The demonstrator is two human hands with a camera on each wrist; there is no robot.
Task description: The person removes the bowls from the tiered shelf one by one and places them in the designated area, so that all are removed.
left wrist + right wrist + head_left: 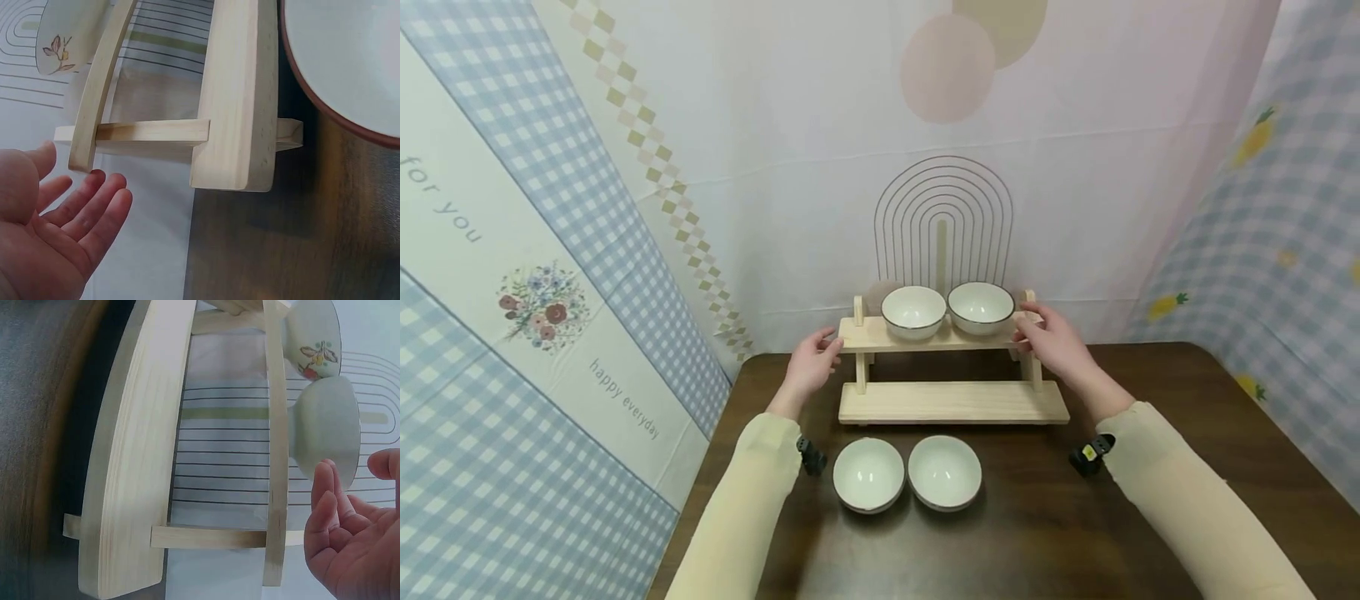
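A two-tier wooden shelf (pixel 953 402) stands on the table. Two white bowls with dark rims sit side by side on its upper board, a left bowl (pixel 913 311) and a right bowl (pixel 981 307). My left hand (pixel 811 364) is at the left end of the upper board (pixel 103 81), loosely bent fingertips right at its end and nothing in the palm. At the other end, my right hand (pixel 1054 340) is beside the right bowl; in the right wrist view its relaxed fingers (pixel 324 481) overlap the bowl's side, thumb held apart.
Two more white bowls, one on the left (pixel 868 475) and one on the right (pixel 944 472), stand upright in front of the shelf on the dark wooden table (pixel 1030 525). A patterned cloth (pixel 805 233) hangs behind, with checked cloths at both sides.
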